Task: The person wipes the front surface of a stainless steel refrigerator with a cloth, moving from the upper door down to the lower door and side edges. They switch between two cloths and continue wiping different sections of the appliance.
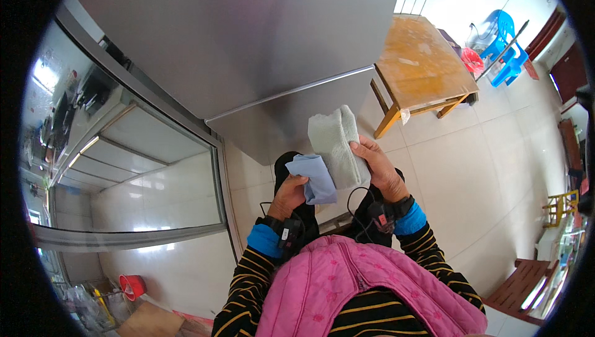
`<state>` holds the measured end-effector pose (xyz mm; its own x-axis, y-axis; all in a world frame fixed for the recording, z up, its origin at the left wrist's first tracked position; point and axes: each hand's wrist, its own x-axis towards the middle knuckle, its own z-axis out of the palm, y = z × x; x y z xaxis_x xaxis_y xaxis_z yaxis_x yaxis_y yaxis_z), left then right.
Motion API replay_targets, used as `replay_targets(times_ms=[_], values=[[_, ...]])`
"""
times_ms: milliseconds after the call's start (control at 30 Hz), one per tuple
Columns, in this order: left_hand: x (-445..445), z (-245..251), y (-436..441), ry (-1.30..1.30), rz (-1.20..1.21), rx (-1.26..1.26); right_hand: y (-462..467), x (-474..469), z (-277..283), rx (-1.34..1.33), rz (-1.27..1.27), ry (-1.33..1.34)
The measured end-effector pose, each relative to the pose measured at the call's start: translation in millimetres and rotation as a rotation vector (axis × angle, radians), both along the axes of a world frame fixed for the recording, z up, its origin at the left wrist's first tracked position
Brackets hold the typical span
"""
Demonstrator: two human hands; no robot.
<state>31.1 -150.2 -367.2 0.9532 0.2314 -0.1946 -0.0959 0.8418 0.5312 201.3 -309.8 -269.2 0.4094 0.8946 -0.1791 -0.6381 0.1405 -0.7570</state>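
Observation:
My left hand [290, 194] grips a folded light-blue cloth [314, 179], its thumb lying on the near edge. In my right hand [379, 167] is a folded pale grey-green towel [335, 146], held at its right side with the thumb on top. The two cloths are side by side above my knees, the towel standing taller, and their edges meet or overlap. The fingers behind both cloths are mostly hidden. Each wrist wears a dark band with a small device and a cable.
A large grey refrigerator [279, 25] stands right in front. Behind it to the right is a wooden table [425, 63], with a blue plastic chair [504, 49] farther off. A glass sliding door [153, 169] is on the left, a red bucket [132, 287] beyond it.

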Motion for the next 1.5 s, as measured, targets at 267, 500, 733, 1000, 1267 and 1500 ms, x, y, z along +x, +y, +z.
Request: replay_targets(times_ms=[267,500,733,1000,1267,1500], values=[[-2,-3,1,0.017,-0.100,-0.029,-3,-5,4,-0.084,0.057,-0.113],[-4,19,-4,0.118,-0.108,0.089,-4,-2,-10,-0.083,0.163,-0.403],[10,37,-8,0.115,0.022,0.291,-1,8,-29,-0.247,-0.214,-0.809],[17,30,-11,0.164,0.151,0.410,-11,-13,-20,-0.195,-0.244,-0.853],[27,36,-9,0.257,0.011,0.688,-4,-38,-21,-0.240,-0.368,-1.048],[37,39,-20,0.242,0.074,0.591,-4,-31,-42,-0.172,-0.229,-0.409]])
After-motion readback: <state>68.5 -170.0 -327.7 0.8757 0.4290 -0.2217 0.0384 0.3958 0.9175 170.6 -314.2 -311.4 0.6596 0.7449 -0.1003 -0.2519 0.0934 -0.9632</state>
